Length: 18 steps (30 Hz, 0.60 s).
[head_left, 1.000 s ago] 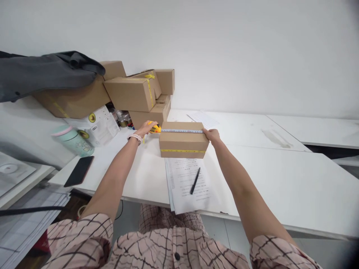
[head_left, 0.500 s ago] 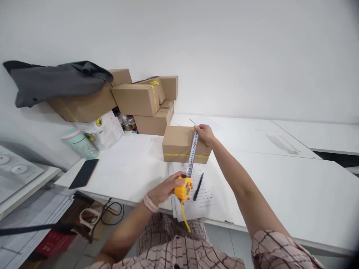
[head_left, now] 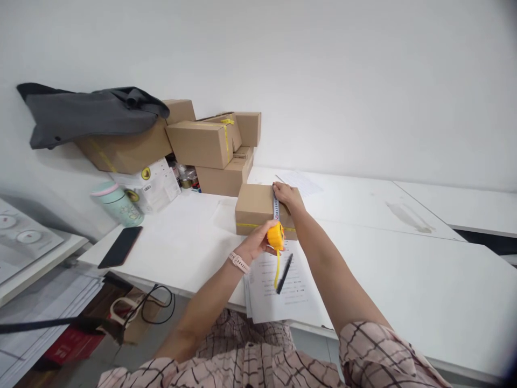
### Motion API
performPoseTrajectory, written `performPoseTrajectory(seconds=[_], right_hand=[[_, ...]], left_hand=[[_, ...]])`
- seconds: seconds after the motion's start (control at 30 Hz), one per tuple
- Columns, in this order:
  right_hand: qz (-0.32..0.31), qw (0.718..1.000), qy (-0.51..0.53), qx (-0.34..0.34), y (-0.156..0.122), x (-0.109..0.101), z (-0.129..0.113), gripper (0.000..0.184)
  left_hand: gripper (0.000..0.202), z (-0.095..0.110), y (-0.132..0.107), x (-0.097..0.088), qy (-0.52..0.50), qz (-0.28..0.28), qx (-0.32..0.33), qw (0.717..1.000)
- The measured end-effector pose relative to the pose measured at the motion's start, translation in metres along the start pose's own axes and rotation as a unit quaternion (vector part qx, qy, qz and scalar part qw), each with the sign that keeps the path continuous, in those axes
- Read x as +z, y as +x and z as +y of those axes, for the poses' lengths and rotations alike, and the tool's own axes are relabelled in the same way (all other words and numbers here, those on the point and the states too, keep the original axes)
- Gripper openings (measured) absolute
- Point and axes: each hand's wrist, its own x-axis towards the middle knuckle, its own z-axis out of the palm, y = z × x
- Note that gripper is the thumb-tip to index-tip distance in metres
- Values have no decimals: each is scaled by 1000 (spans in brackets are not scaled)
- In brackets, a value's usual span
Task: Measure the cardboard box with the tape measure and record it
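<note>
A yellow tape measure (head_left: 276, 236) is gripped in my left hand (head_left: 255, 242), in front of a small closed cardboard box (head_left: 253, 199) with yellow tape along its near side. The metal blade (head_left: 276, 207) stretches from the case across the top of the box. At the box's far top edge, my right hand (head_left: 287, 195) pinches the blade's end. A yellow strap hangs from the case. Beneath it, printed sheets (head_left: 269, 285) lie at the table's front edge with a black pen (head_left: 285, 274) on them.
Cardboard boxes (head_left: 197, 143) are stacked at the back left, with a dark grey cloth item (head_left: 92, 116) on top. A mint tumbler (head_left: 121, 205) and a black phone (head_left: 120, 247) stand and lie on the left. Another sheet (head_left: 302, 182) lies behind the box.
My left hand has brought the tape measure up and forward to the box's near side, so less blade is out. My right hand has shifted slightly left along the far edge.
</note>
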Motion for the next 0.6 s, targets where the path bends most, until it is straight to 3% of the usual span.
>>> performPoseTrajectory(seconds=[0.37, 0.47, 0.6], right_hand=[[-1, 999, -37, 17, 6, 9, -1, 44], [1, 999, 40, 29, 14, 8, 8, 48], [114, 969, 191, 105, 7, -1, 50, 60]], left_hand=[[48, -13, -11, 11, -19, -16, 27, 999], [51, -11, -18, 10, 11, -14, 42, 999], [52, -18, -41, -11, 61, 62, 144, 986]])
